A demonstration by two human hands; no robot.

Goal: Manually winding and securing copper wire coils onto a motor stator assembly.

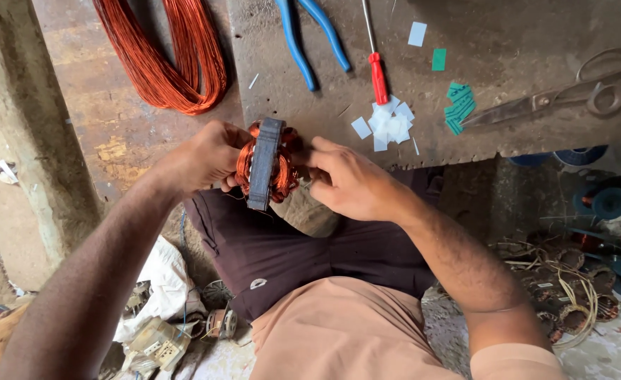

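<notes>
A dark motor stator (265, 163) wound with copper coils is held on edge just before the workbench's (507, 42) near edge. The left hand (205, 156) clasps it with curled fingers; the right hand (349, 181) pinches its windings.

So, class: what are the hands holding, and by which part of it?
Both hands hold a motor core wound with copper wire: the left hand grips one coil-covered side, the right hand the opposite side.

Bench: blue-handled pliers (314, 39) | red-handled screwdriver (377, 74) | scissors (564, 95) | white paper slips (389, 123) | green slips (458, 107) | Left: copper wire coil (166, 60)
</notes>
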